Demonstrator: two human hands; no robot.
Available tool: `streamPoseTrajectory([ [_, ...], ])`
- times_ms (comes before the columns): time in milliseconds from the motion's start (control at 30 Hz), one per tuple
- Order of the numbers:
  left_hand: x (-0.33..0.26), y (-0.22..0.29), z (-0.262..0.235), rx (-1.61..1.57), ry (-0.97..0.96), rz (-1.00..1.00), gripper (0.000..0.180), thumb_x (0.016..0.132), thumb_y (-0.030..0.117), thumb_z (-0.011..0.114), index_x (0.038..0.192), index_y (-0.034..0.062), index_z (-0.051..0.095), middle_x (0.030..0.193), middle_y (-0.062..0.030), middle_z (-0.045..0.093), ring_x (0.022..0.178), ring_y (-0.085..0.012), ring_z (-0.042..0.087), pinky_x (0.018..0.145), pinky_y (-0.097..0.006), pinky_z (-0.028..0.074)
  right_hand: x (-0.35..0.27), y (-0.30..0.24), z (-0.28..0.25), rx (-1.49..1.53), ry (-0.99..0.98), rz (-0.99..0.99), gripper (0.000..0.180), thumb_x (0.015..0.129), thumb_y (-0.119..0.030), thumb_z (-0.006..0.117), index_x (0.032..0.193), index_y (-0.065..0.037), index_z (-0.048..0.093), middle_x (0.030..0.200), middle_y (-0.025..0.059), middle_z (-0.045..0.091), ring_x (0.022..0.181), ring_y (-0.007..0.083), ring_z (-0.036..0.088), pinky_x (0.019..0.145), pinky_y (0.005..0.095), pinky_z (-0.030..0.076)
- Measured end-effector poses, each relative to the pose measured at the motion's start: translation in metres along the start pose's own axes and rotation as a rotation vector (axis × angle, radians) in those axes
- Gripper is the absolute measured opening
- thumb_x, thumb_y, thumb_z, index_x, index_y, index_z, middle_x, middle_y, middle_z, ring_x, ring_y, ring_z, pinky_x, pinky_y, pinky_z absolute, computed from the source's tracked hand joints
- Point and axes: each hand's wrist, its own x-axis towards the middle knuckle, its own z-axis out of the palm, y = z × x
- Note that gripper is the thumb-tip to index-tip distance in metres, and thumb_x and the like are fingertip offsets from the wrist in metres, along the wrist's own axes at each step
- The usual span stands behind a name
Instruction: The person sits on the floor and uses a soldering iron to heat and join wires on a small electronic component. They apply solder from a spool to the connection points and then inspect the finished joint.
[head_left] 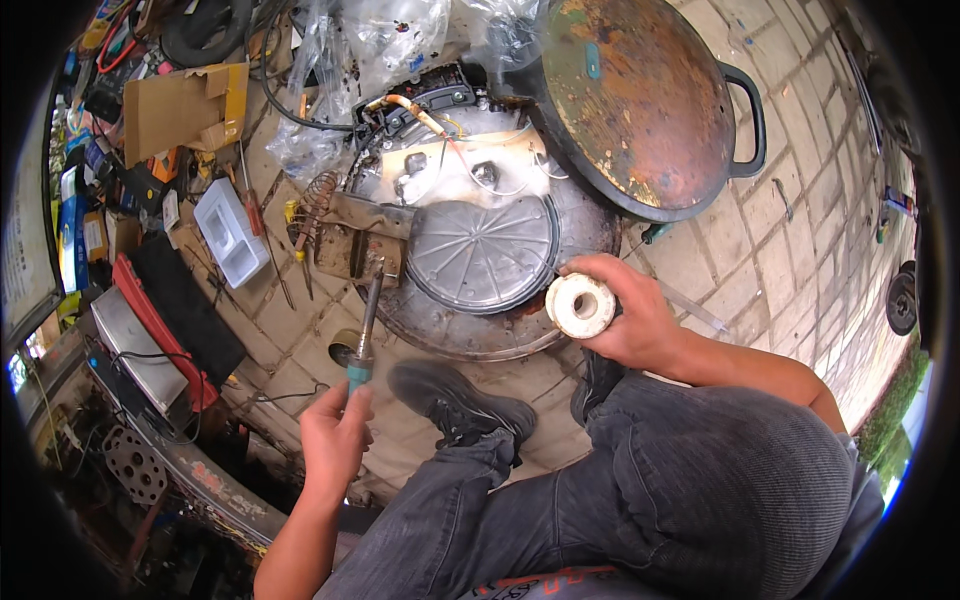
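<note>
Hands point(337, 430) point(640, 312) well apart, soldering iron point(367, 335) left, white spool point(563, 302) right.

No wording is legible. Near six o'clock, red and dark marks like lettering cross grey cloth point(640, 588) at the lower edge; at nine o'clock, a pale panel point(25, 235) by the rim bears faint bluish print, too blurred to read.

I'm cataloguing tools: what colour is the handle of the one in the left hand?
The tool's handle is teal; the head view shows it best.
</note>
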Motion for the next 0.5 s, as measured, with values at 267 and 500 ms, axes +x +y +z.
streamPoseTrajectory([
  [267,0.0023,0.0021,0.0024,0.009,-0.048,-0.071,0.034,0.097,0.024,0.065,0.118,-0.0028,0.066,0.074,-0.0032,0.060,0.051,-0.0075,0.052,0.045,-0.024,0.039,-0.0016,-0.0011,-0.0009,-0.001,-0.013,0.013,0.060,0.071,-0.012,0.087,0.123,-0.006,0.058,0.115,0.0143,0.066,0.104,0.0295,0.067,0.088,0.0361,0.054],
  [500,0.0018,0.0059,0.0034,0.010,-0.046,-0.060,0.034,0.097,0.024,0.065,0.116,-0.0033,0.067,0.073,-0.0030,0.060,0.051,-0.0076,0.052,0.045,-0.024,0.040,-0.0030,0.0010,0.0001,0.005,-0.005,0.013,0.059,0.072,-0.016,0.086,0.123,-0.006,0.059,0.114,0.0159,0.066,0.102,0.0328,0.067,0.086,0.0378,0.054],
])
